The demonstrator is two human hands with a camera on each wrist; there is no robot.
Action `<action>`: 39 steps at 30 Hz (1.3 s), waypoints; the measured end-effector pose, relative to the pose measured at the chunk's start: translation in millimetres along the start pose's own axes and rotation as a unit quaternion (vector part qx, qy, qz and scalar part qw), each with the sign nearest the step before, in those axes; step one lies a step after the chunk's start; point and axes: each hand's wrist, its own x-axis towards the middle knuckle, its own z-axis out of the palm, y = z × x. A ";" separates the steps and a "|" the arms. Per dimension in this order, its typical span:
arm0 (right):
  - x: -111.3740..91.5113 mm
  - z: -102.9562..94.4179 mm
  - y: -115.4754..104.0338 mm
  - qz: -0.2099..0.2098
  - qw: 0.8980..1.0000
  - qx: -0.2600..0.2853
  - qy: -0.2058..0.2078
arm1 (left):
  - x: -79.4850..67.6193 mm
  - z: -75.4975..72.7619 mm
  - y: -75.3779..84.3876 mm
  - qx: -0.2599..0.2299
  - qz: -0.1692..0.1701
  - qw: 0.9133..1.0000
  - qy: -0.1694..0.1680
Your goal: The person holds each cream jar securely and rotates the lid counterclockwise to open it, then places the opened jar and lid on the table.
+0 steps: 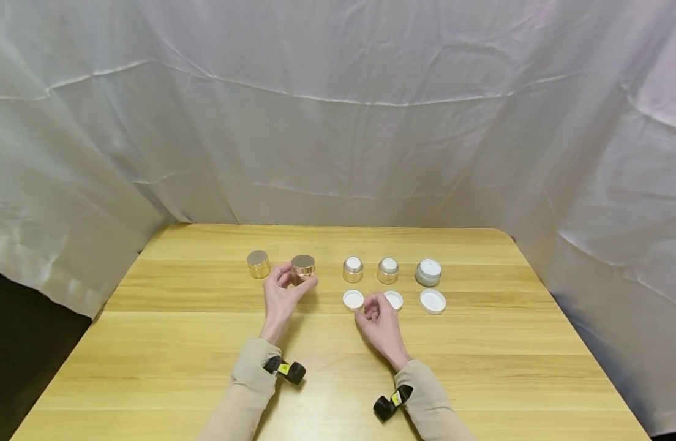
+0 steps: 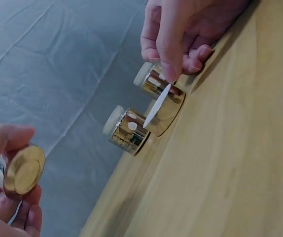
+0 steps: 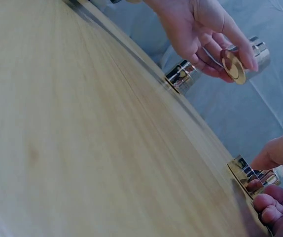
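Left hand (image 1: 278,301) is holding a shiny gold cylindrical jar (image 1: 303,269) with its cap on, fingers and thumb pinching the sides, and it's hovering above the wooden surface (image 1: 206,373), left of the small gold jar with a white top (image 1: 353,271) (using that one as my landmark). Right hand (image 1: 383,326) is curling its fingers loosely by a round gold lid with a white inside (image 1: 353,299), which is lying white side up in front of the landmark; honestly can't tell if they're pinching it. Another capped gold jar (image 1: 258,266) is standing farther left of the landmark. Right of it, a second white-topped gold jar (image 1: 387,272) and a greyish-white jar (image 1: 428,274) are standing in line.
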 end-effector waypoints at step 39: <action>5.3 -16.8 -25.8 0.063 0.965 0.250 -0.037 | -14.8 0.1 -4.5 0.077 0.057 0.961 -0.259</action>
